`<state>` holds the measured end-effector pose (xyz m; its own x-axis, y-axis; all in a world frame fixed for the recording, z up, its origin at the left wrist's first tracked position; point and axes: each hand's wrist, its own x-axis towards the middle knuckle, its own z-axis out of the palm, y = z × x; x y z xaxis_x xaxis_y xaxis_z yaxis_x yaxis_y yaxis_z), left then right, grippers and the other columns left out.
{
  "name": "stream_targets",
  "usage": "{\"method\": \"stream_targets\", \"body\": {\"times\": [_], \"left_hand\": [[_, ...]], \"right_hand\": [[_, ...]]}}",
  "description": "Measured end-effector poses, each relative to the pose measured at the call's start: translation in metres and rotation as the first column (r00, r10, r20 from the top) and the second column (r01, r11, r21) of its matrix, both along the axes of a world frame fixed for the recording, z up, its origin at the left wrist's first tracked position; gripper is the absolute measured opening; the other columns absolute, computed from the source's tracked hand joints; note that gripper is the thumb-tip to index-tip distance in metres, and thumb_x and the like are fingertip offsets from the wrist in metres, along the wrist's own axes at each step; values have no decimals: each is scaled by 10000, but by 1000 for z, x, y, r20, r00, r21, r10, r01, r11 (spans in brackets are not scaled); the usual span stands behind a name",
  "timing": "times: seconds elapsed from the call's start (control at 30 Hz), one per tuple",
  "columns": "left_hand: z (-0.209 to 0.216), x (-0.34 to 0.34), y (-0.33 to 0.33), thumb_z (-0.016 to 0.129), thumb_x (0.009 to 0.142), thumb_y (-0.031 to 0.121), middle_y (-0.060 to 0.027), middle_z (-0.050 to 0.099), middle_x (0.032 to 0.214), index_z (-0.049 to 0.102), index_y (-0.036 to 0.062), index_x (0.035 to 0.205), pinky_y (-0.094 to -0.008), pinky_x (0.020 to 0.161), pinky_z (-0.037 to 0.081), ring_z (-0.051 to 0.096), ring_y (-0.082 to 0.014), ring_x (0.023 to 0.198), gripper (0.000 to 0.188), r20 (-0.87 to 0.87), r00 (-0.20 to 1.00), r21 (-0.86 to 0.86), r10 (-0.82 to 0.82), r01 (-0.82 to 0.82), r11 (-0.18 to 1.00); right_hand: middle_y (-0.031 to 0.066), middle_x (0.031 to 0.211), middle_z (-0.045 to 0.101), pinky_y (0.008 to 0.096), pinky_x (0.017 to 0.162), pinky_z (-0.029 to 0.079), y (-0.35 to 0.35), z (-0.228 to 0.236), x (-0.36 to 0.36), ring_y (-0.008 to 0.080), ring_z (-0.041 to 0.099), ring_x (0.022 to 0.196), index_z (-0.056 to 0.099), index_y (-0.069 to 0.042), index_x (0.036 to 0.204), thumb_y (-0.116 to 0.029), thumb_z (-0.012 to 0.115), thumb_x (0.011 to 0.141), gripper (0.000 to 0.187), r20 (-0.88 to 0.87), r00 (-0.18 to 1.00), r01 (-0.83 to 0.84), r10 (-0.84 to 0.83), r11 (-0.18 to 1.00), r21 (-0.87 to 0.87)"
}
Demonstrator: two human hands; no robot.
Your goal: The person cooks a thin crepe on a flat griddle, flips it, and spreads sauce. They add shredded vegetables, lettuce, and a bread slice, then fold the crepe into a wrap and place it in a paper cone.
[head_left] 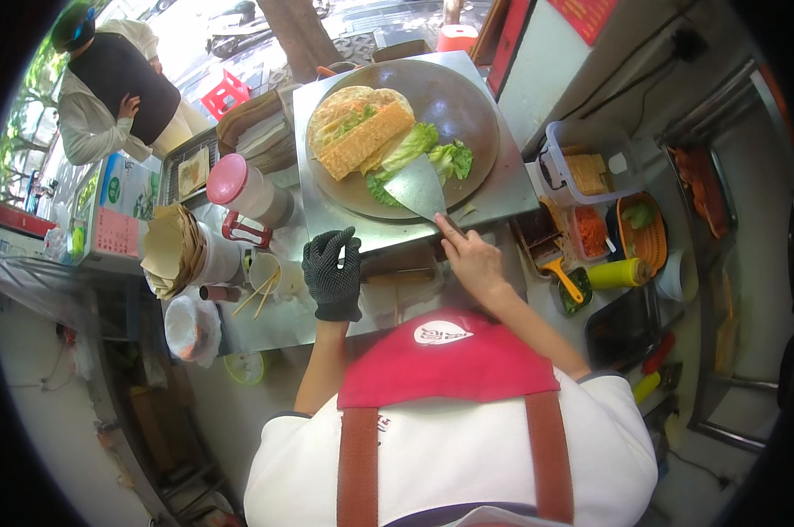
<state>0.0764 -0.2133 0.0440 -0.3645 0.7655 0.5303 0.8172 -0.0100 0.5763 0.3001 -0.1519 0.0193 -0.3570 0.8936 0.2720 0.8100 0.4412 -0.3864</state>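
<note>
On the round griddle [467, 110] lies a pancake [338, 121] bearing a golden slab [364, 142], lettuce [454, 161] beside it partly under the spatula [417, 187] your right hand [476, 269] grips, while your gloved left hand [333, 274], fingers seemingly half-open, hangs nearby.

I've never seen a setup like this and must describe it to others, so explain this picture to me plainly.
There is no machine here: a person works with their own two hands. The single picture comes from a wide fisheye camera worn on that person's head, looking down, so straight edges bend.

On the round griddle lie a flat pancake, a golden-brown slab across it, and green lettuce. The right hand holds a metal spatula, its blade at the lettuce. The left hand, in a dark glove, is curled near the griddle and shows nothing in its grasp.
</note>
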Motion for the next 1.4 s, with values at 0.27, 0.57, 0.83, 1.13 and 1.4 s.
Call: {"method": "stream_targets", "body": {"times": [0.27,0.57,0.83,1.13,1.4], "left_hand": [[8,-2,0,689,748,108,-106,632,900,691,92,938,-366,803,442,579,-270,877,190,2,1000,-27,-6,6,1000],[10,-7,-10,674,767,100,-100,624,901,688,103,956,-354,808,440,574,-257,884,189,21,1000,-38,-3,4,999],[8,-10,-10,685,755,104,-103,621,892,684,96,942,-360,797,442,574,-261,882,188,36,999,-41,-27,28,999],[14,-3,65,631,780,185,-94,624,905,672,119,911,-389,772,448,567,-295,858,153,-119,980,-49,-161,156,987],[8,1,170,652,731,303,-154,604,960,676,100,954,-409,812,446,564,-331,924,303,-394,887,-379,-242,84,922]], "right_hand": [[105,640,504,406,495,486,9,0,-2,295,575,533,463,-377,1309,-298,541,880,443,95,995,-15,15,1000,-3],[100,636,499,407,486,475,4,29,-7,295,565,527,502,-373,1280,-310,541,881,406,-76,996,52,-50,999,16],[98,656,504,403,487,474,5,6,-1,286,565,538,486,-362,1295,-312,533,887,414,-49,999,24,-24,1000,-4],[120,668,525,431,520,480,35,-19,35,318,566,562,457,-371,1315,-324,513,900,421,69,988,139,-138,990,-2],[111,638,522,416,500,474,36,-9,26,310,567,540,518,-328,1276,-317,537,885,392,43,993,108,-108,994,-5]]}}
